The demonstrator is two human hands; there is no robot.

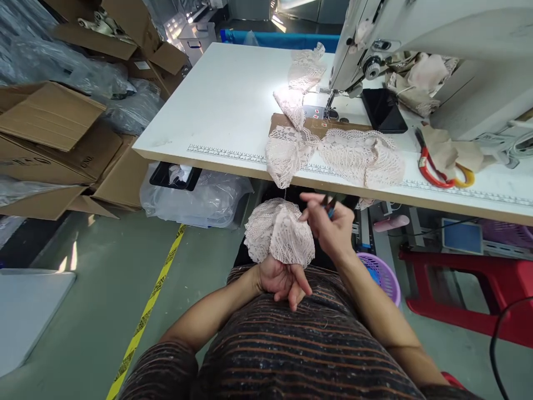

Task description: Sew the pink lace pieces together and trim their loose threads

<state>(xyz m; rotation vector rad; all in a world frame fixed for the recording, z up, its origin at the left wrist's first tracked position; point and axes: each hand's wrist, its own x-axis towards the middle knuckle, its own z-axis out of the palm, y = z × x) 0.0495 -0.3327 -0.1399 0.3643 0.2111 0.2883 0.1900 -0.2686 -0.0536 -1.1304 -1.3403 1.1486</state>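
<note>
My left hand (281, 280) is closed round the bottom of a bunched piece of pale pink lace (278, 232), held up in my lap below the table edge. My right hand (328, 225) hovers just right of the bunch, pinching a small dark thread snipper with a blue part (328, 205). A thin thread runs up from the bunch to more lace pieces (333, 153) draped over the white table's (225, 105) front edge. That chain of lace leads back to the needle of the white sewing machine (375, 39).
Red-and-yellow scissors (437, 166) and a black phone (383, 109) lie on the table's right side. Cardboard boxes (54, 133) and plastic bags pile up at left. A purple basket (381, 275) and a red stool (470, 289) stand under the table. Yellow tape (145, 316) marks the floor.
</note>
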